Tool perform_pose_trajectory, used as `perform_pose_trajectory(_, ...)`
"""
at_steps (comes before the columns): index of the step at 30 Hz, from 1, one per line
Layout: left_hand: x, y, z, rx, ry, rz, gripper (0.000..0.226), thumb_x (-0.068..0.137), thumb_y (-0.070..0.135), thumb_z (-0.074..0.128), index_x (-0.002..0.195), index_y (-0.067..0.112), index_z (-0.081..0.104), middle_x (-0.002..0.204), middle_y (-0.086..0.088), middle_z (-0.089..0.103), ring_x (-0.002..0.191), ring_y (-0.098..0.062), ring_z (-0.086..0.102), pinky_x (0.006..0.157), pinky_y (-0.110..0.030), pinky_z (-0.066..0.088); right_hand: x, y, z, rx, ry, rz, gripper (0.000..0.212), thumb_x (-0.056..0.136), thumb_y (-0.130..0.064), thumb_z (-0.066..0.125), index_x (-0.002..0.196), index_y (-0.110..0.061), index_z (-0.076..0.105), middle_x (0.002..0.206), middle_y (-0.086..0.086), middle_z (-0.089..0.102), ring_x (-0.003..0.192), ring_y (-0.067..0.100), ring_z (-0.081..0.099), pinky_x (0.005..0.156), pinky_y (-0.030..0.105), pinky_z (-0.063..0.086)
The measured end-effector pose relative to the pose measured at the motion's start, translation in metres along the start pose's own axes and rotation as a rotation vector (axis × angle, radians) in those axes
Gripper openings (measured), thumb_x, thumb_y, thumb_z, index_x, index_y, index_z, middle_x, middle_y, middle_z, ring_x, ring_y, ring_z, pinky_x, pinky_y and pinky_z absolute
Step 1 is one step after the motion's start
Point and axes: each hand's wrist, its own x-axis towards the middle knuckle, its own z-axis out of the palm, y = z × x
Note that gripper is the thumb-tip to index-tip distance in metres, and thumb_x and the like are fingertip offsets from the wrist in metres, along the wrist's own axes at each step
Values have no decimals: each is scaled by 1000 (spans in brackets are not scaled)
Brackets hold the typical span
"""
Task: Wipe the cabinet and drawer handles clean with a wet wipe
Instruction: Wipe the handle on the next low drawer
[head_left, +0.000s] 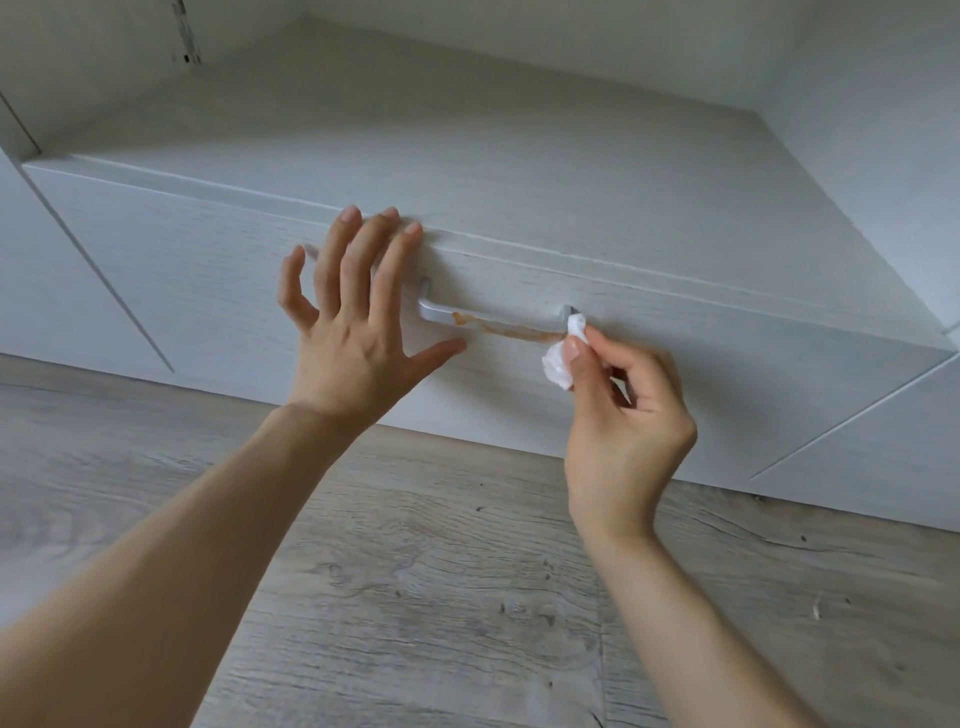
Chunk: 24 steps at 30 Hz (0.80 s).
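Observation:
A silver bar handle (441, 313) is fixed to the front of a white drawer (675, 358); an orange-brown smear runs along its right half. My right hand (623, 415) pinches a crumpled white wet wipe (563, 358) and holds it against the right end of the handle. My left hand (358, 322) lies flat with spread fingers on the drawer front, just left of the handle, fingertips at the drawer's top edge.
The drawer sits low in a white cabinet with an open shelf surface (519, 156) above it. Another white panel (62, 291) lies to the left and one at the right (883, 441). Grey wood-look floor (415, 571) spreads below.

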Motion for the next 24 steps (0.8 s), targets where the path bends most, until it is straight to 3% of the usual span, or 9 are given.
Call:
perform_pose_trajectory(5, -1, 2, 2, -2, 3, -14, 89, 77, 65, 67, 139, 12, 31, 140, -14, 45, 137, -27, 24, 102, -59, 21, -10, 1, 3, 11, -12, 47, 15, 83, -6, 66, 94, -16, 67, 85, -2, 65, 79, 3, 65, 72, 22, 52)
perform_pose_trajectory(13, -1, 2, 4, -1, 30, -7, 89, 77, 65, 66, 138, 10, 32, 140, -15, 45, 136, -28, 24, 101, -60, 23, -15, -4, 4, -91, -38, 37, 18, 85, -6, 65, 94, -21, 68, 83, -13, 61, 76, -7, 58, 72, 9, 44)
perform_pose_trajectory(15, -1, 1, 4, 4, 31, -6, 89, 77, 66, 66, 138, 11, 32, 139, -14, 45, 137, -28, 24, 102, -57, 21, -22, -7, 6, -91, -90, 9, 18, 84, 0, 67, 95, -13, 71, 84, -9, 62, 77, -9, 59, 73, 6, 44)
perform_pose_trajectory(19, -1, 0, 3, 4, 27, -6, 89, 77, 65, 67, 138, 11, 32, 140, -15, 45, 137, -28, 24, 102, -59, 21, -18, -7, 7, -10, 91, 83, 17, 83, -3, 66, 94, -16, 68, 83, -3, 64, 77, -4, 62, 72, 10, 47)
perform_pose_trajectory(24, -1, -1, 1, 4, 14, -4, 88, 76, 62, 70, 138, 12, 32, 140, -14, 46, 136, -27, 24, 101, -61, 23, -15, -8, 6, -31, 28, 31, 24, 81, 4, 68, 95, -15, 68, 84, 2, 62, 78, -2, 61, 73, 11, 48)
